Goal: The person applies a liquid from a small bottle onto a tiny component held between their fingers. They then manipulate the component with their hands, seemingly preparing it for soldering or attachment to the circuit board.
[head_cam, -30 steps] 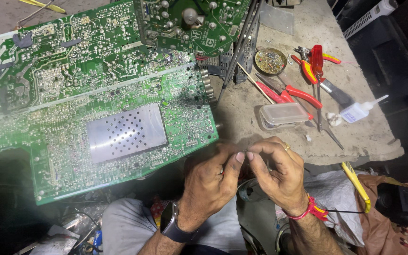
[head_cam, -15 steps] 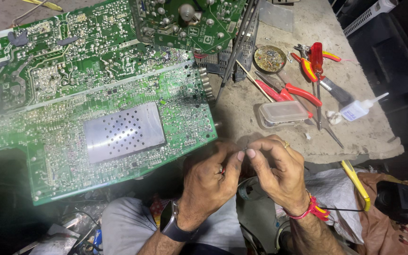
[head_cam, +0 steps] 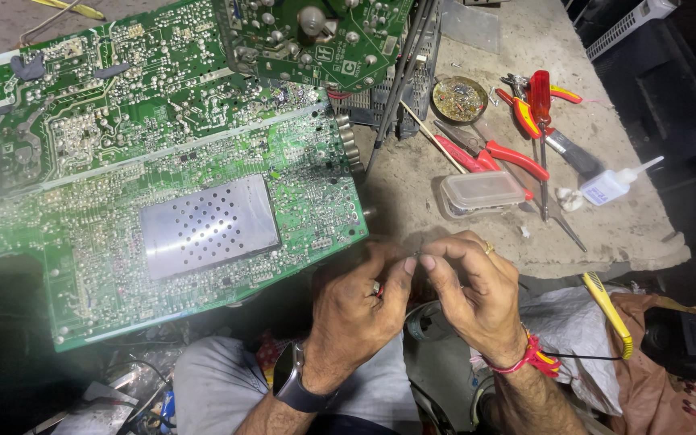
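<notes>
The left hand (head_cam: pixel 356 310) and right hand (head_cam: pixel 477 294) meet just off the near edge of the worktop (head_cam: pixel 445 173), fingertips pinched together. Something very small and thin sits between them, perhaps a wire or a component lead; it is too small to tell what it is. A speck of red shows at the left fingers (head_cam: pixel 379 288). Both hands are closed narrow on that piece, thumbs against forefingers.

To do such fine pinching well, it seems wise to keep both wrists braced, hold the piece close to its end, and turn or pull it in short moves so it does not slip or snap. Holding it over the worktop rather than over the lap would make a dropped piece easier to find.

A large green board (head_cam: pixel 163 201) lies just left of the hands, its corner close to the left knuckles, with a perforated metal shield (head_cam: pixel 209 227) on it. A second board (head_cam: pixel 316 40) lies further back. On the worktop, well beyond the hands, are a clear plastic box (head_cam: pixel 481 192), red pliers (head_cam: pixel 493 153), a red screwdriver (head_cam: pixel 540 97), a round tin (head_cam: pixel 459 99) of small parts and a small glue bottle (head_cam: pixel 610 185). A yellow tool (head_cam: pixel 606 310) lies on cloth to the right. The board's corner crowds the left hand most.
</notes>
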